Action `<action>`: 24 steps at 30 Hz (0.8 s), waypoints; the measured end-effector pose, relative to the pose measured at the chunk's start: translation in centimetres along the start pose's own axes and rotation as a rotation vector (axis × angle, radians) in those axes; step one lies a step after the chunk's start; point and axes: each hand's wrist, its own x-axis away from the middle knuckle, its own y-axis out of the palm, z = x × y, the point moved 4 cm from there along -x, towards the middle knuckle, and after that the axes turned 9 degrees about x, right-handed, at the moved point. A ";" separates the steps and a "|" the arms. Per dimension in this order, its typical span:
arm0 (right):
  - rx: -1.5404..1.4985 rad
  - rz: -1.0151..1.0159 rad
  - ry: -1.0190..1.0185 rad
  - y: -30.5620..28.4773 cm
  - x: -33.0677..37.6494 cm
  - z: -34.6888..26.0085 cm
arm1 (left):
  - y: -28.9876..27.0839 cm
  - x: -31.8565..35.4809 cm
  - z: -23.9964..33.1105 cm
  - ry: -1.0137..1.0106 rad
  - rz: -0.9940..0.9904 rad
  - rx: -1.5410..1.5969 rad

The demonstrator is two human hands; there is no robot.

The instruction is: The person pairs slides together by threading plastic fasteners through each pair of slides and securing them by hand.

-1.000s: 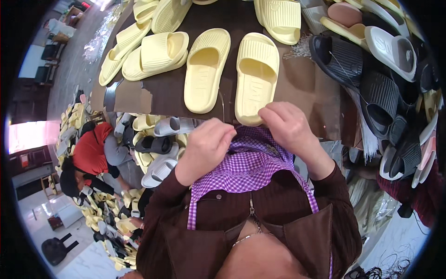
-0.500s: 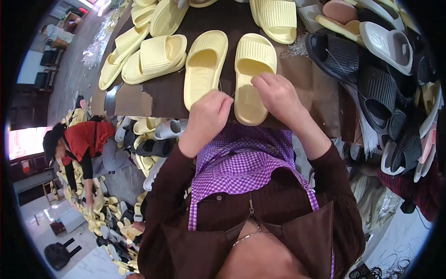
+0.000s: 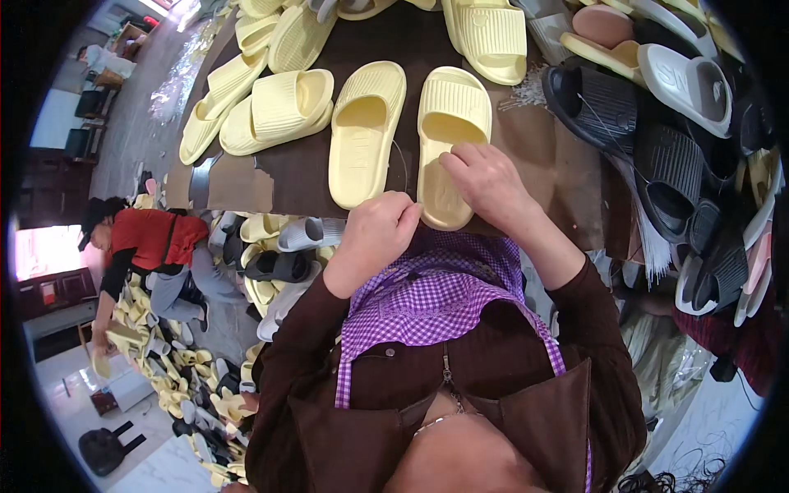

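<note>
- Right hand (image 3: 486,182) lies on the heel end of a pale yellow slide sandal (image 3: 449,140), fingers bent and pressing its footbed; sandal flat on the dark brown table (image 3: 534,148), toe pointing away
- Left hand (image 3: 376,232) curled closed at that sandal's heel edge; what it pinches, cannot tell
- Second yellow slide (image 3: 364,131) just beside, on the left
- Black slides (image 3: 657,164) piled at right
- Person in a red top (image 3: 148,238) bends over floor sandals, lower left

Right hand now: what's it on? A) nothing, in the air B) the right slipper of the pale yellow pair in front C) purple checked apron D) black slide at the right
B: the right hand lies on the footbed of the pale yellow slipper, beside its mate on the table.
</note>
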 end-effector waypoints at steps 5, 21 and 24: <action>0.056 -0.003 0.008 0.1 -1.0 0.1 | -0.2 -0.3 0.5 -0.005 0.108 -0.062; -0.055 0.048 0.206 -0.8 -0.7 0.7 | 0.7 -5.2 -0.8 -0.030 0.160 -0.457; -0.122 0.111 0.241 -2.0 -0.2 1.9 | 1.3 -6.1 -0.8 0.028 0.183 -0.497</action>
